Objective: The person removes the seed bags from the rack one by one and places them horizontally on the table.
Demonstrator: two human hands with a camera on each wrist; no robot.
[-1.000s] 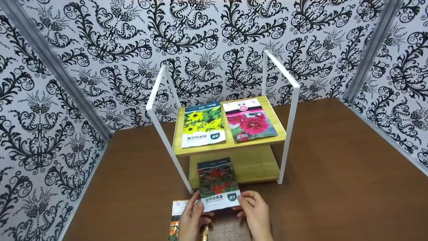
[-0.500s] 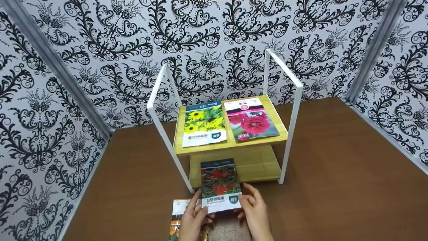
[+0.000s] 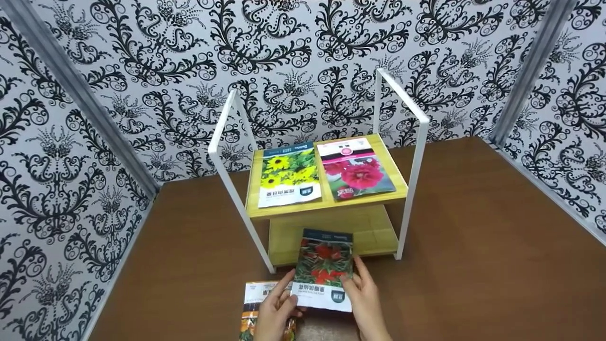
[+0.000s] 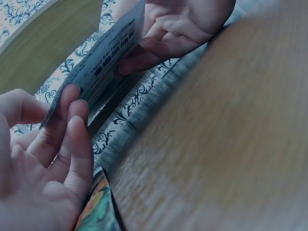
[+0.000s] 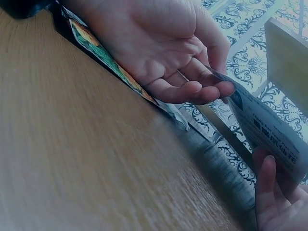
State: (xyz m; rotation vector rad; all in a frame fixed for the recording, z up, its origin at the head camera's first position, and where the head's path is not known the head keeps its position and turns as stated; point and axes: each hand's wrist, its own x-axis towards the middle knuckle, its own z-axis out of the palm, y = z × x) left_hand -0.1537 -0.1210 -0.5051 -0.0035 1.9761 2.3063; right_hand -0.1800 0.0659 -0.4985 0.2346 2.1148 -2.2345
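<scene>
Rightward and a little nearer the person, the red packet (image 3: 324,272) has moved from its place a second ago, both hands travelling with it. At far left on the bench (image 3: 473,237) lies the orange packet (image 3: 252,305), partly hidden behind the left hand (image 3: 278,308). That hand's fingers (image 4: 79,144) are curled in, pinching the red packet near its lower left corner. Next comes the rack's top shelf (image 3: 326,203), with the yellow packet (image 3: 289,176) flat on its left half. Just right of the left hand, the red packet is held off the bench, picture up, its dark end overlapping the lower shelf (image 3: 376,232) in the head view; whether they touch, I cannot tell. Above, the pink packet (image 3: 356,170) lies beside the yellow one. Rightmost, the right hand (image 3: 365,298) pinches the red packet's right edge, thumb on its front.
</scene>
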